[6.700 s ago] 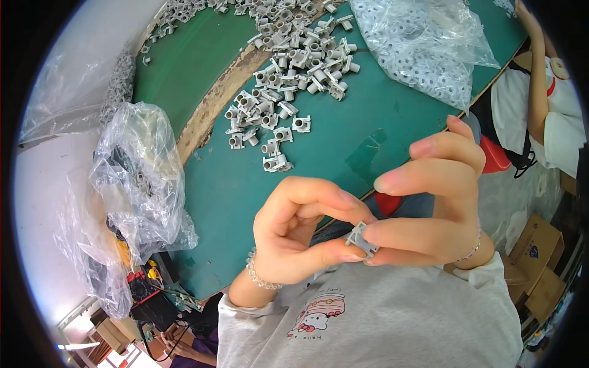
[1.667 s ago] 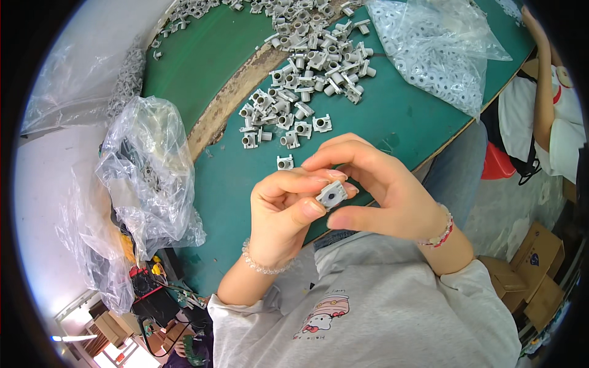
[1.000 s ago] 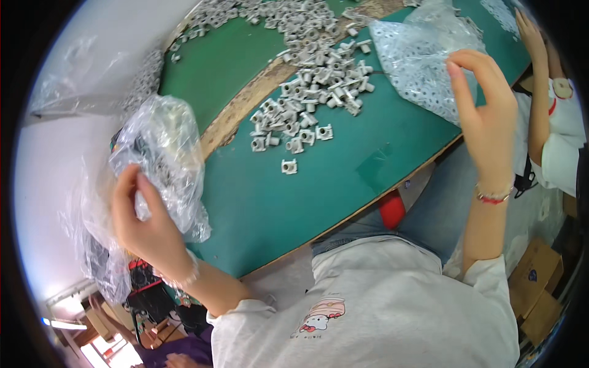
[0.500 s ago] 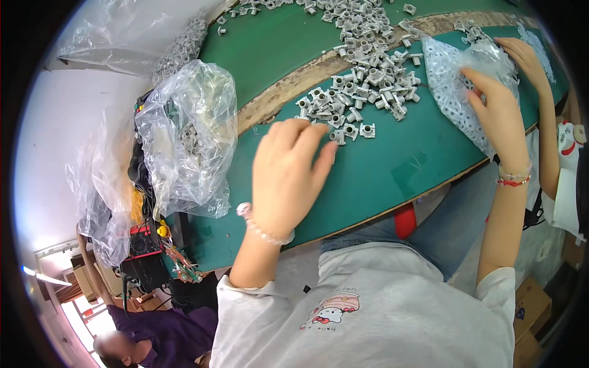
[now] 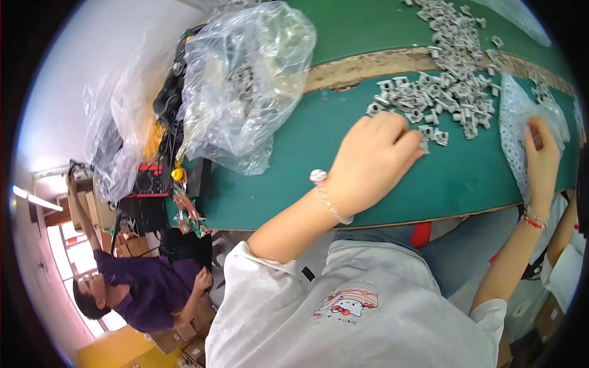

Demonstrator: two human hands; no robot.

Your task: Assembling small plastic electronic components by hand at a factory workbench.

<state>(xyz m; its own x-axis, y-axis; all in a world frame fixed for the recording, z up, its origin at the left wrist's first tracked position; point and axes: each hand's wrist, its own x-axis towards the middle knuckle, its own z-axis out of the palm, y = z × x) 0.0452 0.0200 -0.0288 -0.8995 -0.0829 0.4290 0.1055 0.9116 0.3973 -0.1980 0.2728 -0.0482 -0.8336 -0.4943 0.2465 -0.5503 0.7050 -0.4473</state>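
Observation:
A pile of small grey cast parts (image 5: 457, 98), each with a short tube on a flange, lies on the green table. My left hand (image 5: 377, 162) is at its near left edge, fingers curled down and thumb beside a grey part; what the fingertips grip is hidden. At the right lies a clear plastic bag (image 5: 514, 132) full of small pale ring-like pieces. My right hand (image 5: 543, 159) is over this bag with fingers and thumb bent together; whatever sits between them is too small to make out.
A large crumpled clear bag (image 5: 245, 92) with grey parts stands on the left of the table (image 5: 307, 178). Beyond it are cables and a red-and-black meter (image 5: 150, 179). A co-worker in purple (image 5: 147, 285) is at the lower left; another person's arm (image 5: 563, 236) shows at the right.
The view has swung, so the table things sit farther right. My left fingers have curled in by the pile. My right fingers have drawn together over the bag. The other person's hand has left the bag.

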